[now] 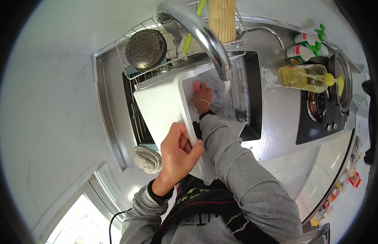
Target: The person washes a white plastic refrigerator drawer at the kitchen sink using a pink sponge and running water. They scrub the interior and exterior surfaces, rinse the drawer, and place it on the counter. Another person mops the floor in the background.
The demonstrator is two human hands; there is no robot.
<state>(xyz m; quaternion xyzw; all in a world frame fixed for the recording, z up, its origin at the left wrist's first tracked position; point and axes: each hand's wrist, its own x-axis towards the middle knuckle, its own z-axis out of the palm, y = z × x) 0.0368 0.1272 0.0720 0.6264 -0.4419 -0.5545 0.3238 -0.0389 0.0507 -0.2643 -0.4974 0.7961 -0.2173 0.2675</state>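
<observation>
A large white plastic bin (158,106) lies tilted over the sink (255,97), its open mouth turned to the right. My left hand (180,155) grips the near part of its rim, thumb on one side and curled fingers on the other. My right hand (202,94) reaches inside the bin, blurred, with a bracelet on the wrist; whether its fingers hold anything cannot be made out. Wet streaks and droplets cover the bin's inner wall (221,100). Above the mouth arches a chrome faucet (204,33), its white tip close to my right hand.
A wire rack (119,50) behind the sink carries a perforated round metal utensil (145,49) and a green-handled brush (189,39). A crumpled cloth (147,160) lies at left. To the right stand a yellow soap pump bottle (303,77), spray bottles (301,54) and a gas hob (321,122).
</observation>
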